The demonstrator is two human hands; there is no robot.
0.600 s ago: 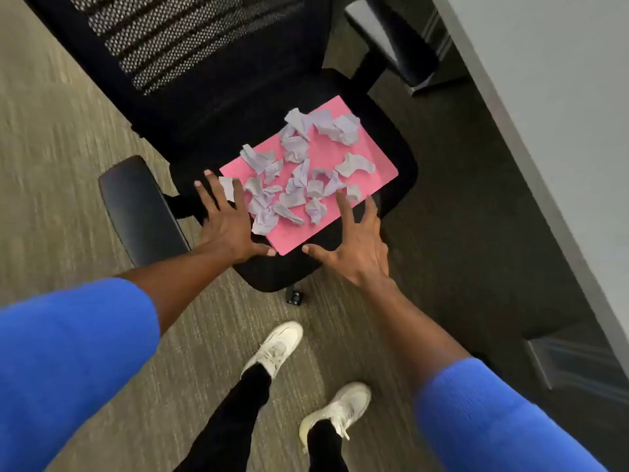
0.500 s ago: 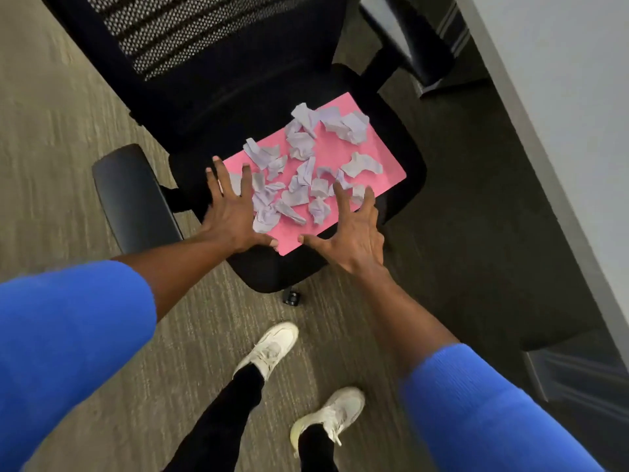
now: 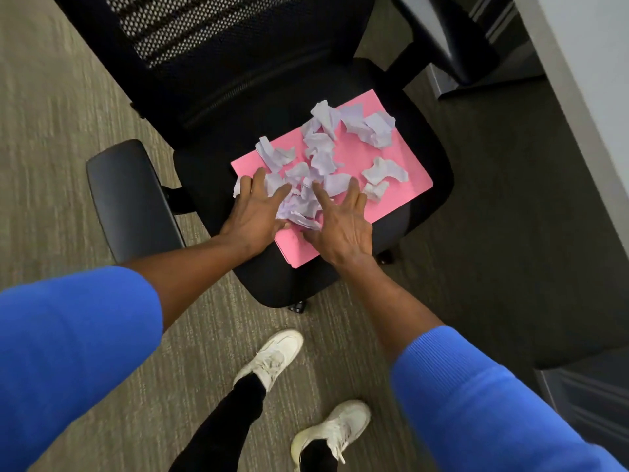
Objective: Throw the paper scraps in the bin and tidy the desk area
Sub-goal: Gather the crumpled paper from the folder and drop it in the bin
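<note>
A pink folder (image 3: 405,178) lies on the seat of a black office chair (image 3: 429,206). Several crumpled pale lilac paper scraps (image 3: 323,155) are scattered over it. My left hand (image 3: 253,212) rests on the folder's left side, fingers spread over the nearest scraps. My right hand (image 3: 340,223) lies beside it on the folder's near part, fingers apart. A small heap of scraps (image 3: 301,207) sits bunched between the two hands. Neither hand has closed around anything. No bin is in view.
The chair's left armrest (image 3: 129,199) juts out to the left of my hands, its mesh back (image 3: 204,32) stands beyond. A light desk edge (image 3: 585,97) runs down the right side. My two white shoes (image 3: 272,359) stand on grey carpet below.
Both hands have moved forward from the folder's near edge onto it and closer together, pushing the nearest scraps into a heap between them.
</note>
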